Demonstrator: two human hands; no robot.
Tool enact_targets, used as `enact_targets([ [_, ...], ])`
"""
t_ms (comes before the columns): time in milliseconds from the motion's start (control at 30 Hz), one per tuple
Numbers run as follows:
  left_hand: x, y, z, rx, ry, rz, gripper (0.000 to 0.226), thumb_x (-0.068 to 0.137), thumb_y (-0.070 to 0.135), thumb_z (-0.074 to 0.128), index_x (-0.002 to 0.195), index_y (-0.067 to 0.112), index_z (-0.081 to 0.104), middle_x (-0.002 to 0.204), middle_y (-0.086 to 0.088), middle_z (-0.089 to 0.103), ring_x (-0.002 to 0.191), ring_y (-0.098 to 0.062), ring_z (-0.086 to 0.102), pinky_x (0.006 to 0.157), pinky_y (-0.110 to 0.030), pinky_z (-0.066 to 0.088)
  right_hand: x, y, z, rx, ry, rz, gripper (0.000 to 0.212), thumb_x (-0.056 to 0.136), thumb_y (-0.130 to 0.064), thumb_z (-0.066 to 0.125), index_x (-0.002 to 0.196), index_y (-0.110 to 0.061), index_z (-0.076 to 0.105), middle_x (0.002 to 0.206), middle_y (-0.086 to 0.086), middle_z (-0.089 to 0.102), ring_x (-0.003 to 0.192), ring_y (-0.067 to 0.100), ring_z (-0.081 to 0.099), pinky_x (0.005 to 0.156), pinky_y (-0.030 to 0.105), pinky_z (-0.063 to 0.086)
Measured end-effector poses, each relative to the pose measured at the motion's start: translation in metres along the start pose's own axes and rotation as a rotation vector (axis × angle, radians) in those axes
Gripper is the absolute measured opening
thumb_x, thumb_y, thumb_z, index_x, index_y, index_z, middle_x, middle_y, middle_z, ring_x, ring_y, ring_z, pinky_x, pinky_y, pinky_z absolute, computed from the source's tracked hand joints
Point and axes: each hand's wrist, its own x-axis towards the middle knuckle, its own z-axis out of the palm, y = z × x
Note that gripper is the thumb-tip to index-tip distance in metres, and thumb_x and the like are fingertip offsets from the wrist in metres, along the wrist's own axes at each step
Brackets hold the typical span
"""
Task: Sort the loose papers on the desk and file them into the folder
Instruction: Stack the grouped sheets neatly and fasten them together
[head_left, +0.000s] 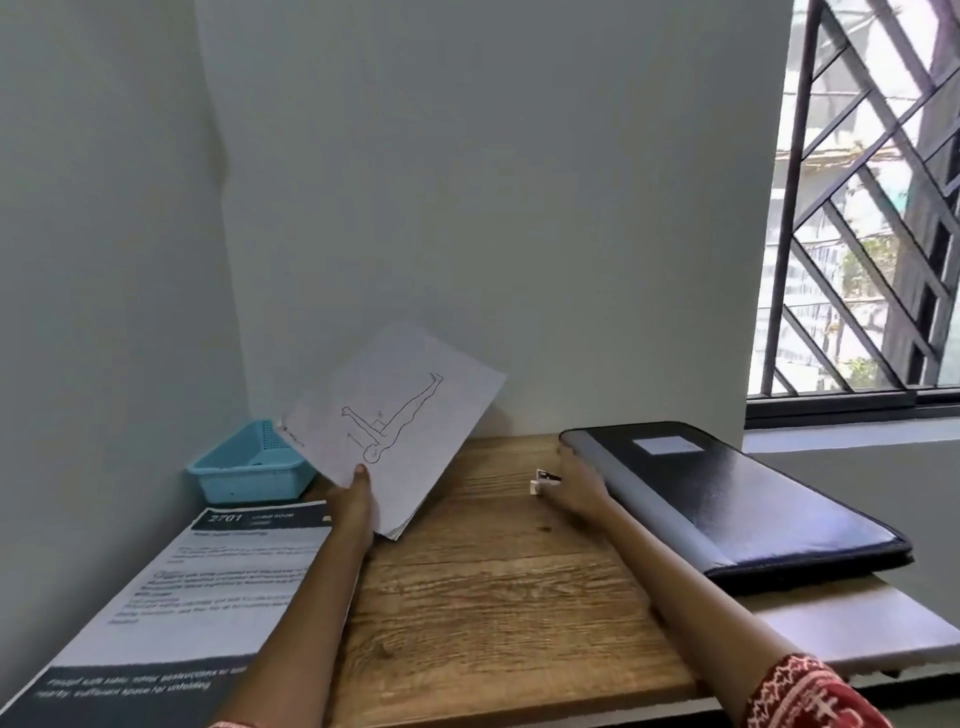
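My left hand (356, 493) holds a thin stack of white papers (395, 421) tilted up above the wooden desk (493, 597); the top sheet shows a line drawing of a figure. My right hand (574, 483) rests against the near left edge of the closed black folder (737, 493), which lies flat at the right of the desk with a grey spine and a white label. Whether those fingers curl under the cover is hidden. A small white and black object (543, 480) sits on the desk just left of that hand.
A large printed sheet with dark bands (171, 587) covers the desk's left side. A blue plastic basket (249, 467) stands in the back left corner. A white sheet or board (857, 634) lies under the folder. Walls close behind and left; a barred window (872, 208) at right.
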Motion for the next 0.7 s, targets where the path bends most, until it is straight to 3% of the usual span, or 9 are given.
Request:
enact_targets([
  [100, -0.002, -0.002, 0.002, -0.042, 0.001, 0.009, 0.044, 0.097, 0.018, 0.050, 0.137, 0.003, 0.040, 0.137, -0.014, 0.048, 0.124, -0.030, 0.047, 0.097, -0.030, 0.038, 0.010, 0.003, 0.015, -0.237, -0.032, 0.032, 0.043, 0.093, -0.038, 0.052, 0.127, -0.012, 0.050, 0.129, 0.009, 0.057, 0.123, 0.028, 0.048, 0.107, 0.044, 0.028],
  [167, -0.005, -0.001, 0.003, -0.064, -0.008, 0.022, 0.044, 0.097, 0.018, 0.050, 0.137, 0.004, 0.041, 0.136, -0.013, 0.049, 0.123, -0.029, 0.048, 0.093, -0.027, 0.038, 0.016, 0.001, 0.025, -0.214, 0.069, 0.055, 0.035, 0.092, -0.038, 0.054, 0.114, -0.011, 0.058, 0.120, 0.010, 0.061, 0.115, 0.028, 0.053, 0.096, 0.037, 0.038],
  [267, 0.000, 0.001, 0.003, -0.129, 0.011, 0.041, 0.046, 0.095, 0.018, 0.053, 0.138, 0.005, 0.041, 0.135, -0.012, 0.050, 0.120, -0.029, 0.051, 0.101, -0.035, 0.041, 0.020, -0.013, 0.043, -0.214, 0.156, -0.021, 0.028, 0.091, -0.036, 0.057, 0.099, -0.010, 0.063, 0.106, 0.011, 0.065, 0.102, 0.027, 0.058, 0.080, 0.032, 0.041],
  [367, 0.005, 0.006, 0.005, -0.185, 0.037, 0.057, 0.048, 0.093, 0.019, 0.057, 0.137, 0.007, 0.041, 0.134, -0.010, 0.052, 0.118, -0.028, 0.053, 0.101, -0.042, 0.043, 0.016, -0.036, 0.046, 0.106, 0.120, -0.176, 0.023, 0.091, -0.037, 0.060, 0.070, -0.026, 0.057, 0.077, -0.003, 0.062, 0.076, 0.013, 0.057, 0.067, 0.028, 0.036],
  [433, 0.005, 0.007, 0.007, -0.192, 0.031, 0.077, 0.049, 0.093, 0.020, 0.057, 0.137, 0.008, 0.041, 0.134, -0.009, 0.052, 0.118, -0.027, 0.053, 0.101, -0.039, 0.044, 0.009, -0.052, 0.043, 0.537, 0.021, -0.153, 0.013, 0.090, -0.034, 0.063, 0.081, -0.026, 0.069, 0.076, -0.009, 0.063, 0.071, 0.002, 0.057, 0.067, 0.023, 0.043],
  [500, 0.002, 0.007, 0.009, -0.174, 0.019, 0.094, 0.051, 0.093, 0.021, 0.057, 0.138, 0.007, 0.039, 0.135, -0.009, 0.051, 0.119, -0.026, 0.052, 0.099, -0.035, 0.043, -0.001, -0.068, 0.040, 0.871, -0.209, -0.027, 0.018, 0.091, -0.033, 0.061, 0.090, -0.017, 0.070, 0.076, -0.002, 0.065, 0.062, 0.004, 0.059, 0.056, 0.017, 0.046],
  [567, -0.002, 0.006, 0.010, -0.150, 0.011, 0.114, 0.050, 0.094, 0.019, 0.055, 0.139, 0.007, 0.038, 0.135, -0.009, 0.050, 0.121, -0.027, 0.051, 0.094, -0.030, 0.041, -0.006, -0.075, 0.043, 1.003, -0.363, 0.023, 0.017, 0.092, -0.032, 0.059, 0.088, -0.017, 0.066, 0.074, 0.002, 0.064, 0.055, 0.006, 0.058, 0.047, 0.017, 0.044],
  [700, -0.013, 0.007, 0.013, -0.116, 0.005, 0.147, 0.045, 0.096, 0.016, 0.052, 0.138, 0.007, 0.038, 0.136, -0.012, 0.049, 0.122, -0.028, 0.049, 0.090, -0.027, 0.038, -0.009, -0.080, 0.045, 1.082, -0.356, 0.042, 0.013, 0.091, -0.029, 0.061, 0.093, -0.017, 0.066, 0.076, 0.002, 0.064, 0.060, 0.008, 0.058, 0.049, 0.018, 0.045],
])
